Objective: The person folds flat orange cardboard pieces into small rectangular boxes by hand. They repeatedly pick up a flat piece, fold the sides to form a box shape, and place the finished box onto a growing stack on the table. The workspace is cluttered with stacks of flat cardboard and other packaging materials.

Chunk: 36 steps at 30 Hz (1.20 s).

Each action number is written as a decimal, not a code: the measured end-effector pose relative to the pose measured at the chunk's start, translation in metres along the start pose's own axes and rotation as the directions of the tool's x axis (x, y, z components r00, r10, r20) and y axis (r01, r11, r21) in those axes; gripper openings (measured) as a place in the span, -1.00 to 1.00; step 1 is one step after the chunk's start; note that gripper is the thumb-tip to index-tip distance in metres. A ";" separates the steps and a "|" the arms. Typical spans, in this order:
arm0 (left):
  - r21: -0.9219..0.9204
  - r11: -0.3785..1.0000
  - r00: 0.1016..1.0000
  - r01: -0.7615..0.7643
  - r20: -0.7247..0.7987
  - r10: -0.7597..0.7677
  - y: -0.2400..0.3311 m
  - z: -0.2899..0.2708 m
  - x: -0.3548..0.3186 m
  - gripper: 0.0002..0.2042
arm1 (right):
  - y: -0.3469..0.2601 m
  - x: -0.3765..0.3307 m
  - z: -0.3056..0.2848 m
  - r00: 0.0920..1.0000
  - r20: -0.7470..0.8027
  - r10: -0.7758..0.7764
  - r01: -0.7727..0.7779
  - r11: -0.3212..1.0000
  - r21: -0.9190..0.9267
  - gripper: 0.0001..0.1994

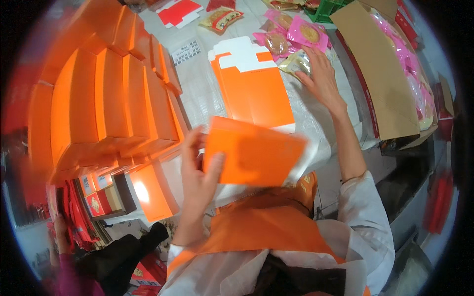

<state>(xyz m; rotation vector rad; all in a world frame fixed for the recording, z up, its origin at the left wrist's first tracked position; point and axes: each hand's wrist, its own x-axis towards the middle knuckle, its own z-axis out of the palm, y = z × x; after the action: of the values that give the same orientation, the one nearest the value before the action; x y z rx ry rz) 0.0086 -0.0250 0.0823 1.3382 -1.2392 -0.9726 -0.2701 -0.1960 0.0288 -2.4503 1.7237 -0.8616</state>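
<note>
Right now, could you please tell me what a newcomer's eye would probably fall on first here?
Probably the stacked orange boxes crowding the upper left. Next might come the orange carton in the left hand near the centre, then the bright pink packets just beyond the right hand.

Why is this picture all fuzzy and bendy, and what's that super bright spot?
In the head view, the held orange box and left hand are smeared, probably from moving; in the head view, the stacked boxes look curved by the wide lens, with dark corners around; in the head view, the white spot is light glaring off a lower orange box.
</note>
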 end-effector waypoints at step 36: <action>-0.385 0.921 0.961 0.059 -0.227 -0.156 -0.053 0.036 -0.023 -0.39 | -0.088 -0.047 -0.001 0.830 0.326 0.453 -0.425 0.135 0.895 -0.61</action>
<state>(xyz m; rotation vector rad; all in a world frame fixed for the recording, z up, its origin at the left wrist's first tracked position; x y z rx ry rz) -0.0216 -0.0103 0.0231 1.1895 -0.7442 -1.0197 -0.2054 -0.1204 0.0388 -0.9969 1.1434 -1.2800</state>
